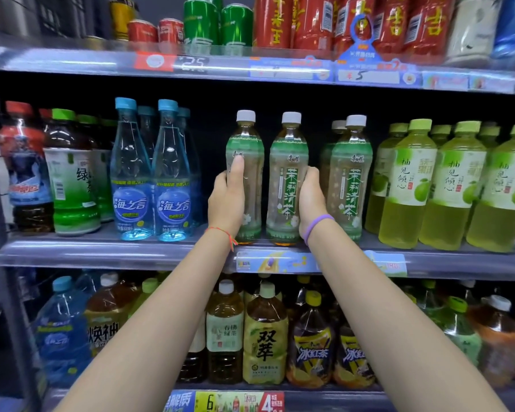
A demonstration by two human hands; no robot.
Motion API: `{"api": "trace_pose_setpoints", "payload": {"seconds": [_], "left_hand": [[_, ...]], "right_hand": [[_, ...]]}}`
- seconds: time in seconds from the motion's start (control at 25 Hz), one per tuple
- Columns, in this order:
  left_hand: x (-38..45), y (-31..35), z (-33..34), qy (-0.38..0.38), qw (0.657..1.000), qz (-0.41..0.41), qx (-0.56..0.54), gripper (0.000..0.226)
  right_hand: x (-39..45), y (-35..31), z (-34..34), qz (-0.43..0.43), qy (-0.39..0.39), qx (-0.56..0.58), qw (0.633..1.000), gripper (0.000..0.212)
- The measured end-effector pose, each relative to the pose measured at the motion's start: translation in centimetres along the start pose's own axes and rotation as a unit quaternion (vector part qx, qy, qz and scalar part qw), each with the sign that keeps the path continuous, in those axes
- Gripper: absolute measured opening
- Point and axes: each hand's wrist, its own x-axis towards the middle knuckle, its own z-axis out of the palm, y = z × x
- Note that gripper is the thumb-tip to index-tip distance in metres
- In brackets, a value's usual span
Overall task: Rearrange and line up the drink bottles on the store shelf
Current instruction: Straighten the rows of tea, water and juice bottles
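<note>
Two jasmine tea bottles with white caps stand upright at the front edge of the middle shelf (161, 257), long axes vertical and roughly parallel. The left jasmine tea bottle (247, 162) shows its label turned away from the viewer, whereas the right jasmine tea bottle (287, 179) faces label-forward. A narrow gap separates them. The left hand (227, 200) grips the left bottle from its 9 o'clock side, thumb laid up the front of the label; the right hand (311, 200) curls round the right bottle from its 3 o'clock side, fingers hidden behind it. Each hand is thus nearest its own bottle. A third jasmine tea bottle (351, 173) stands just beside the right hand at 3 o'clock, another behind it. Toward 9 o'clock a wider gap opens before the blue water bottles (152, 185); toward 3 o'clock stand pomelo green tea bottles (411, 185). Judged from this, the left bottle needs rotation about its vertical axis.
</note>
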Motion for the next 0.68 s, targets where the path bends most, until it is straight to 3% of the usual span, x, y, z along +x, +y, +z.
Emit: {"api": "trace_pose_setpoints", "payload": {"seconds": [0.24,0.44,0.56,0.68], "left_hand": [[0.1,-0.3,0.1,0.005,1.000,0.020,0.006,0.071],[0.0,-0.2,0.0,0.027,0.999,0.027,-0.003,0.070],[-1.6,1.0,0.6,0.125,0.982,0.141,0.009,0.058],[-3.6,2.3,2.5,0.163,0.897,0.392,0.127,0.056]], "right_hand": [[-1.0,-0.4,0.7,0.016,-0.035,0.044,0.998,0.061],[-2.7,-0.5,0.7,0.012,-0.011,0.018,1.000,0.056],[-3.3,-0.4,-0.2,-0.137,0.012,-0.056,0.989,0.042],[-3.4,-0.3,-2.2,-0.405,0.090,-0.103,0.904,0.024]]}}
